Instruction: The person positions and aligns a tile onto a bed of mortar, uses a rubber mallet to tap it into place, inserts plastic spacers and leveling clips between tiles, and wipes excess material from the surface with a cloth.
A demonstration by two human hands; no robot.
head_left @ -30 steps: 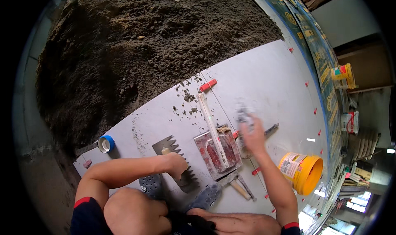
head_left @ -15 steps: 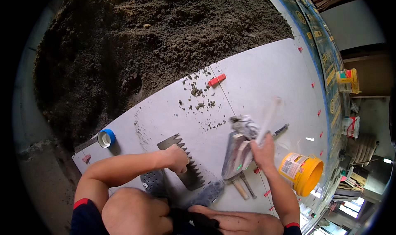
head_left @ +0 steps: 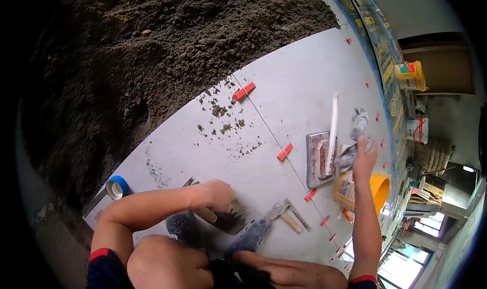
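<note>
My left hand (head_left: 217, 195) grips the wooden handle of a notched trowel (head_left: 231, 220) that lies on the grey floor tile (head_left: 284, 86) just in front of my knees. My right hand (head_left: 364, 157) is stretched out to the right and holds a crumpled grey rag (head_left: 355, 137). Just left of that hand, a metal tray (head_left: 318, 159) holding red clips lies on the tile, with a long white level (head_left: 333, 127) resting across it. An orange bucket (head_left: 361, 190) stands below my right hand, beside my forearm.
A bed of dark mortar (head_left: 152, 61) fills the area beyond the tiles. Red levelling wedges (head_left: 243, 92) and crumbs of mortar (head_left: 223, 121) lie on the tile. A blue tape roll (head_left: 116, 186) sits at the left; a hammer (head_left: 284, 215) lies near my grey shoes (head_left: 251, 236).
My right hand has swung right with the rag. The tray and level now lie further right, by the bucket. My left hand has drawn the trowel closer to my knees.
</note>
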